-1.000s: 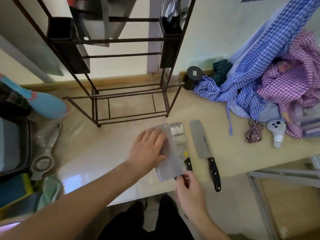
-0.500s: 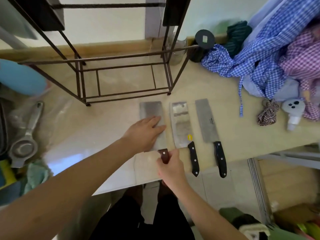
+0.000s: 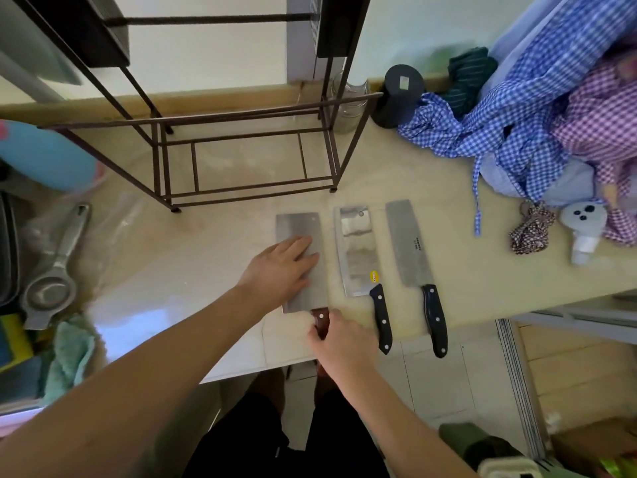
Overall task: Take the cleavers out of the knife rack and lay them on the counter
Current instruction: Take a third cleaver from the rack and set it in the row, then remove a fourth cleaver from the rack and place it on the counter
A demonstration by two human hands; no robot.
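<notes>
Left hand [image 3: 281,267], fingers flat, presses the broad steel cleaver [image 3: 303,260]; right hand [image 3: 341,343] grips its brown wooden handle [image 3: 320,320]. Likely heavy, rigid, sharp-edged: handle-hold safest.

A home kitchen: stone counter [image 3: 206,257], cleavers [image 3: 356,250], strainer [image 3: 51,288], heaped laundry [image 3: 551,108].

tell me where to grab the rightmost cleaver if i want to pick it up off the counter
Grip the black handle of the rightmost cleaver, coming from the near counter edge. The handle overhangs the edge toward the person, so fingers could wrap under it, while the blade lies flat.
</notes>
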